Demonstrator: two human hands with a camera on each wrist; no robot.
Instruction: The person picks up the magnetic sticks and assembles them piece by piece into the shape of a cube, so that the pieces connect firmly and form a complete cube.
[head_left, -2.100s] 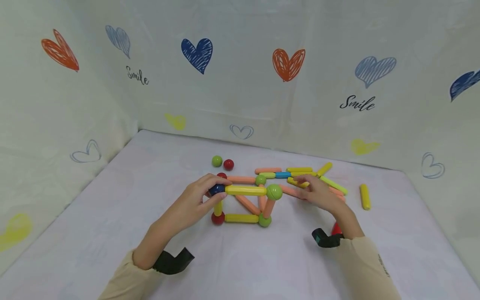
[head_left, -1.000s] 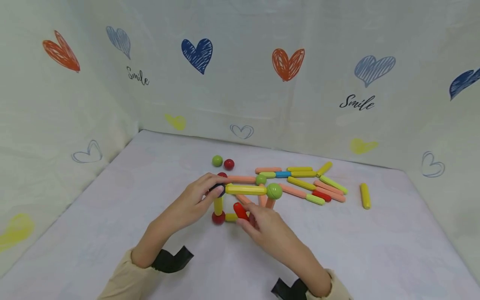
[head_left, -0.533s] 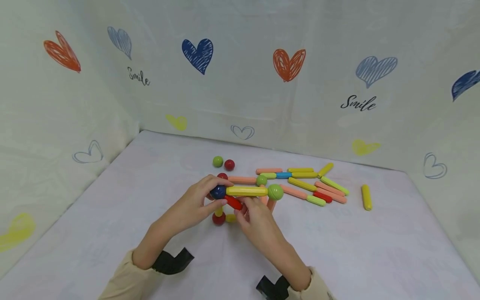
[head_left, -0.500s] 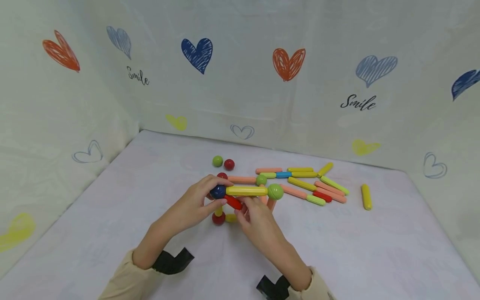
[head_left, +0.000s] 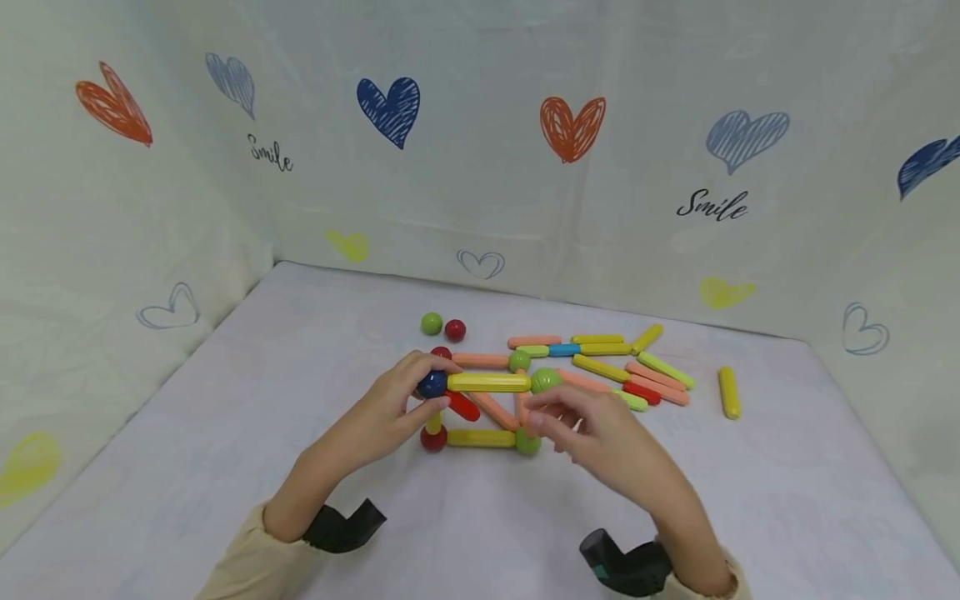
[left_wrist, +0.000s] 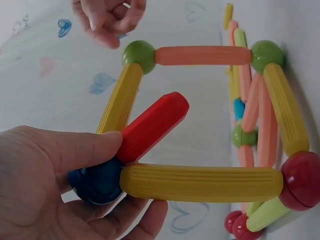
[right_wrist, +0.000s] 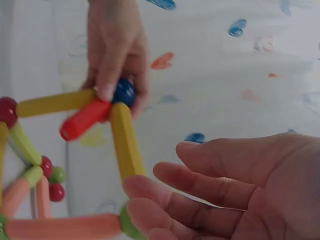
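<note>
A: What does the short, ridged red rod of glossy plastic [left_wrist: 155,125] look like?

B: Straight and blunt-ended, stubbier than the long, ridged yellow rod [head_left: 489,382] that runs to three o'clock from the same dark blue, glossy ball [head_left: 432,384].

A: Where is it, relative to the hands?

B: One end meets the blue ball; in the head view it points to four o'clock. The person's left hand [head_left: 386,400] grips that ball between thumb and curled fingers, thumb across the rod's base. The person's right hand [head_left: 592,421] is at three o'clock from the rod's tip, fingers parted and loosely bent, holding nothing, just beside a glossy green ball [head_left: 545,381].

A: Do the views differ?

B: The left wrist view shows a second yellow rod [left_wrist: 202,183] at full length, joining the blue ball to a glossy red ball [left_wrist: 301,181]; the head view foreshortens it. The right wrist view shows the right palm, the head view its back.

A: Further out?

B: At twelve o'clock from the blue ball, a loose green ball [head_left: 431,323] and a loose red ball [head_left: 455,331]; nearly at three, assorted coloured rods [head_left: 600,367].
</note>
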